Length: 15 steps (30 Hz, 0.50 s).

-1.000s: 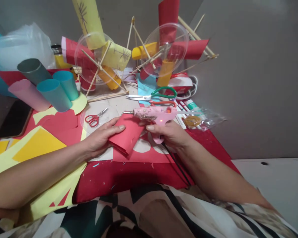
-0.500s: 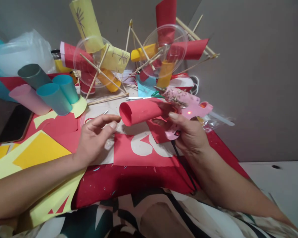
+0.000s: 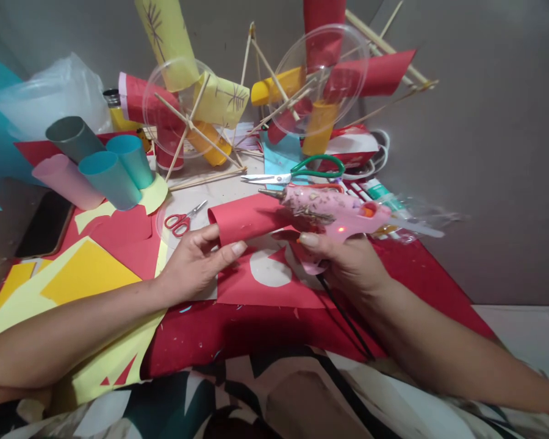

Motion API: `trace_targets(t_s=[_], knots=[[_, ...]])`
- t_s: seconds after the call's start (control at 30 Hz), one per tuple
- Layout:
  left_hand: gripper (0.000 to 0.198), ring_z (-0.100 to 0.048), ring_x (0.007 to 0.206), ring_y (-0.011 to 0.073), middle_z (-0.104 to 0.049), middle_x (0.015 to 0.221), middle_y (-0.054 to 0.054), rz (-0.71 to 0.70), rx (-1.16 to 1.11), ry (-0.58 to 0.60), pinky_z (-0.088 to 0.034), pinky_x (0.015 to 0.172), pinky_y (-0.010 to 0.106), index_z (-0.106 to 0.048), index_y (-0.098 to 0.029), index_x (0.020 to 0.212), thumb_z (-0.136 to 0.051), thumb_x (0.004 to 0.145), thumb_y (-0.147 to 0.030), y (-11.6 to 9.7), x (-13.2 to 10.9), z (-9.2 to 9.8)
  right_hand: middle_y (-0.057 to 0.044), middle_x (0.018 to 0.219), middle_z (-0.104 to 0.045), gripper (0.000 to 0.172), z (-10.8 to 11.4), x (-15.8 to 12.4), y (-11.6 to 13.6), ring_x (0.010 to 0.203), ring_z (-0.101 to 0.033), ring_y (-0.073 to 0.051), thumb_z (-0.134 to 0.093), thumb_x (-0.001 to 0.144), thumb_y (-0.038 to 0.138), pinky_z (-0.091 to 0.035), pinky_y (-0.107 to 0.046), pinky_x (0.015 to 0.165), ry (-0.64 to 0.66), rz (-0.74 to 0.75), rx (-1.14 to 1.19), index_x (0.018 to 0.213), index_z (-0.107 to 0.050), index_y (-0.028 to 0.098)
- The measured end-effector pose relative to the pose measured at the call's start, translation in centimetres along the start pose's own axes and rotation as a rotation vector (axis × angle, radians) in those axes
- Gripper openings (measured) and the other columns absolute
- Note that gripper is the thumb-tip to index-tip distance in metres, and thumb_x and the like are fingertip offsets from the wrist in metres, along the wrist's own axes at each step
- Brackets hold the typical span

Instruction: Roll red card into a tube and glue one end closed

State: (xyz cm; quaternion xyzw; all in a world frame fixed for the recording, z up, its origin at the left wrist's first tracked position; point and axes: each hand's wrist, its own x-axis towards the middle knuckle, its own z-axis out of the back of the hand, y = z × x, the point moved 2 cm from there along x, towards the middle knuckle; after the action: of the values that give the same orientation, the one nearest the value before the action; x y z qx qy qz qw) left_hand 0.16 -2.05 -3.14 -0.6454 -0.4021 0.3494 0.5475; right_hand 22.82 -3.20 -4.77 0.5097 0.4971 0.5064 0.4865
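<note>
A pink hot glue gun (image 3: 315, 207) with a lit orange light is gripped in my right hand (image 3: 348, 262), its metal nozzle pointing left. Behind and below the nozzle lies a curled red paper tube (image 3: 244, 216), its right end hidden by the gun and my right fingers. My left hand (image 3: 201, 259) has its fingertips at the tube's left end, with the thumb in front below it; the fingertips are partly hidden. Under the hands rests a red paper sheet (image 3: 238, 286) with a pale round cut-out area (image 3: 269, 268).
Red-handled scissors (image 3: 183, 219) and green-handled scissors (image 3: 293, 174) lie beyond my hands. Paper tubes (image 3: 110, 177) stand at left near a phone (image 3: 46, 222). Two stick-and-paper wheels (image 3: 190, 122) stand at the back. A black cord (image 3: 348, 320) hangs from the glue gun.
My left hand has come to the tube's left end and taken hold there. The glue gun has dropped slightly and turned more level. The view has shifted, showing both scissors more fully.
</note>
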Motion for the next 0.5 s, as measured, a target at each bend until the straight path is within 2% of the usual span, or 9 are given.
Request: trace_targets(t_s=[0.1, 0.23, 0.33, 0.4, 0.5], knots=[[0.032, -0.068, 0.067, 0.0113, -0.077, 0.088, 0.002, 0.069, -0.045, 0.028, -0.061, 0.066, 0.023, -0.078, -0.019, 0.099, -0.078, 0.082, -0.046, 0.5, 0.0, 0.0, -0.002, 0.076, -0.074, 0.042, -0.1, -0.3, 0.0, 0.083, -0.072, -0.026, -0.082, 0.071, 0.05, -0.062, -0.042, 0.073, 0.047, -0.055, 0.035, 0.102, -0.073, 0.024], [0.034, -0.072, 0.076, 0.0132, -0.078, 0.089, 0.002, 0.068, -0.069, 0.048, -0.063, 0.077, 0.025, -0.078, -0.019, 0.097, -0.076, 0.084, -0.05, 0.8, 0.1, 0.1, -0.004, 0.077, -0.076, 0.042, -0.2, -0.4, 0.7, 0.085, -0.073, -0.028, -0.084, 0.068, 0.05, -0.062, -0.044, 0.073, 0.084, -0.091, 0.067, 0.1, -0.074, 0.024], [0.027, -0.074, 0.076, 0.0131, -0.076, 0.082, -0.001, 0.06, -0.154, 0.007, -0.063, 0.081, 0.026, -0.079, -0.021, 0.095, -0.077, 0.085, -0.046, 0.8, 0.2, 0.3, -0.004, 0.092, -0.078, 0.039, -0.3, -0.1, 1.9, 0.099, -0.073, -0.028, -0.087, 0.065, 0.047, -0.063, -0.041, 0.078, 0.013, -0.039, 0.189, 0.096, -0.074, 0.027], [0.02, -0.074, 0.075, 0.0124, -0.074, 0.074, -0.003, 0.037, -0.221, -0.033, -0.064, 0.083, 0.027, -0.079, -0.022, 0.085, -0.077, 0.086, -0.042, 0.7, 0.3, 0.3, -0.002, 0.099, -0.079, 0.036, -0.4, 0.2, 2.6, 0.104, -0.072, -0.025, -0.089, 0.063, 0.043, -0.064, -0.037, 0.08, -0.067, -0.005, 0.274, 0.092, -0.074, 0.029], [0.02, -0.074, 0.081, 0.0148, -0.075, 0.076, -0.001, 0.004, -0.276, -0.084, -0.064, 0.089, 0.033, -0.076, -0.021, 0.073, -0.079, 0.084, -0.037, 0.4, 0.4, 0.3, 0.0, 0.095, -0.08, 0.033, -0.2, 0.6, 3.1, 0.096, -0.074, -0.02, -0.089, 0.062, 0.039, -0.064, -0.03, 0.074, -0.179, 0.033, 0.316, 0.089, -0.075, 0.028]])
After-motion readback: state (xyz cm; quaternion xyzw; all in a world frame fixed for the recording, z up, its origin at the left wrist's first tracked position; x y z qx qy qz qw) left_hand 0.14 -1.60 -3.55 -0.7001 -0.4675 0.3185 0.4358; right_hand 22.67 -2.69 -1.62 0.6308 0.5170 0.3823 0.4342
